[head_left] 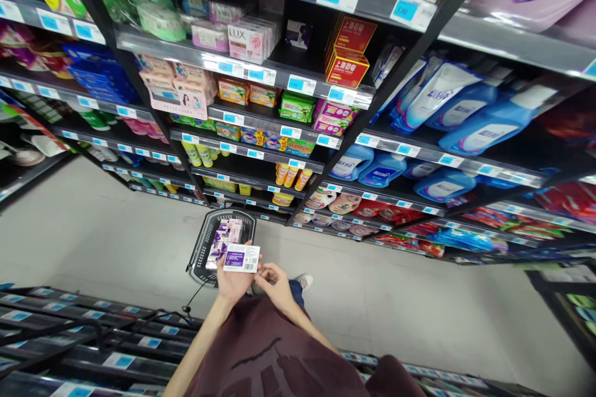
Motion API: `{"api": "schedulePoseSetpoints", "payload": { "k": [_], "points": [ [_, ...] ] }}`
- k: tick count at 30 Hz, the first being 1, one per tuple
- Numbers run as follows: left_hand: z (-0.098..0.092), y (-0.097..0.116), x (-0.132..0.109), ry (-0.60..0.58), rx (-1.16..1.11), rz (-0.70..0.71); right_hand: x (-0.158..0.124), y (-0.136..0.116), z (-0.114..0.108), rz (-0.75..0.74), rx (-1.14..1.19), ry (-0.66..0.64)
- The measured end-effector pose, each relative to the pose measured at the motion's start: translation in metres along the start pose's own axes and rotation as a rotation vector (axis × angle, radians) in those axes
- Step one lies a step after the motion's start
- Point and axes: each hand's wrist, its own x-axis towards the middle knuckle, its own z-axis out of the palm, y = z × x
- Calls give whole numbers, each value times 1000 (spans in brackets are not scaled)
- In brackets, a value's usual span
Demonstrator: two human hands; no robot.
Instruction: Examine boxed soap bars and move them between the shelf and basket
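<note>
When viewed from the head camera, shows two bare hands low in the centre, ahead of a dark maroon shirt point(284, 360). Left hand point(234, 283): palm up, gripping a white-and-purple box point(241, 258), printed face with barcode turned upward. Right hand point(275, 284): narrow, fingers bent together, just beside the lower right corner of the box; possibly touching, but cannot tell at this size, nor confirm anything in the grasp. Located just beyond the left hand, on the grey floor point(405, 304): black basket point(200, 249) with purple, white and pink boxes point(228, 232) inside. Noted right of the hands: a white shoe point(305, 281). Noted ahead: black shelving point(251, 172) with LUX soap packs point(246, 42), red boxes point(347, 68) further right and, in the next bay, blue bottles point(493, 133) with white labels.
</note>
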Motion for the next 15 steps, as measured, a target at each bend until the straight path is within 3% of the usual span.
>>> {"api": "schedulePoseSetpoints", "payload": {
  "k": [8,15],
  "points": [
    [-5,0,1,-17,-40,-10,1,2,0,-1,16,-3],
    [-12,-2,3,44,-39,21,0,-3,-1,7,47,-4]
  ]
}}
